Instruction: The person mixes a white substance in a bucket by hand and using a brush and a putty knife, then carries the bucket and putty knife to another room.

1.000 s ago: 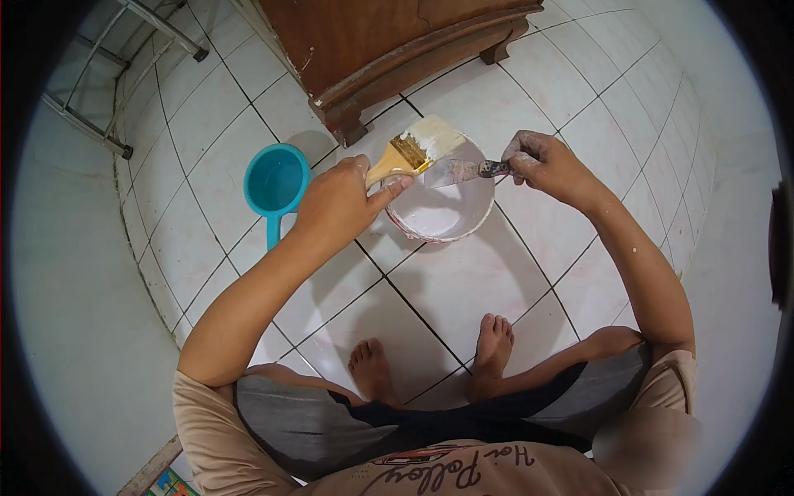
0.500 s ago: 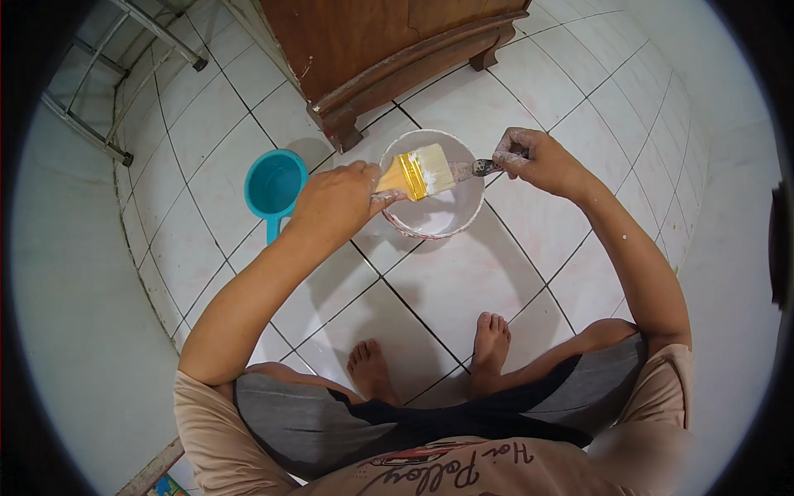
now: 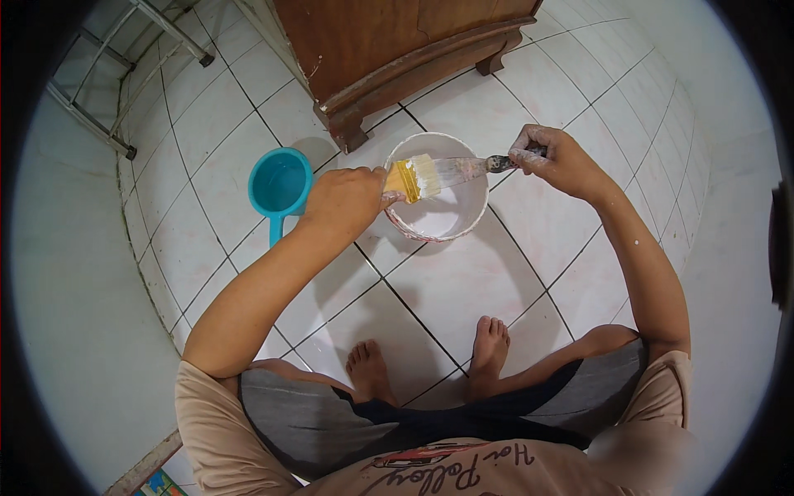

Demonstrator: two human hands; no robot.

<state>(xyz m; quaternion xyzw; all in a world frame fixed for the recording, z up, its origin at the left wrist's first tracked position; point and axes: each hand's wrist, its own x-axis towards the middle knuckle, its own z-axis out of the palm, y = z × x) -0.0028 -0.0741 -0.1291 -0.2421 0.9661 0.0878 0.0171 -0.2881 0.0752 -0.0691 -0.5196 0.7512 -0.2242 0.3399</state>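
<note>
Over a round white bucket, my left hand grips a paintbrush with a yellow handle and gold band. Its pale bristles point right and carry white paint. My right hand is closed around the dark handle of a putty knife. The knife's paint-smeared blade reaches left to the brush's bristles and appears to touch them. Paint marks my right fingers, and the bucket has white paint inside and a smeared rim.
A turquoise dipper with liquid stands left of the bucket. Behind is a wooden cabinet on carved feet. A metal ladder-like frame leans at the far left. White walls flank the tiled floor, where my bare feet rest.
The putty knife's blade now lies against the bristles with more of it showing. My right hand has shifted slightly right, and the brush has turned so its bristles look shorter.
</note>
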